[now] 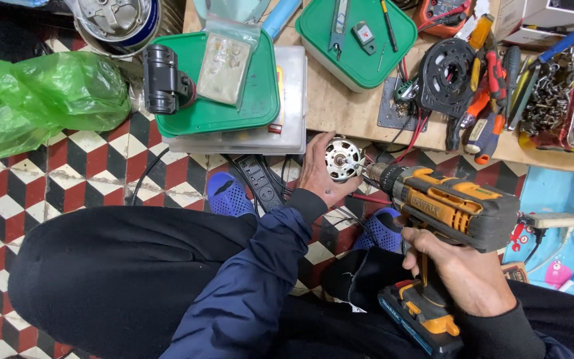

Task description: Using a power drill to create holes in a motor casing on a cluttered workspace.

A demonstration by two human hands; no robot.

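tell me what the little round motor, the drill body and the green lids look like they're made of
Motor: bare metal, seemingly; silvery shine, with reddish windings showing inside. Drill: yellow and black moulded plastic, matt, with a dark, probably metal chuck. Green lids: smooth plastic with a faint gloss.

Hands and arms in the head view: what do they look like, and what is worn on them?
Both hands are bare, with no gloves, rings or watch visible. The left hand comes out of a dark navy jacket sleeve of smooth, slightly shiny fabric with a black ribbed cuff. The right hand ends in a plain black sleeve. No markings show on either sleeve.
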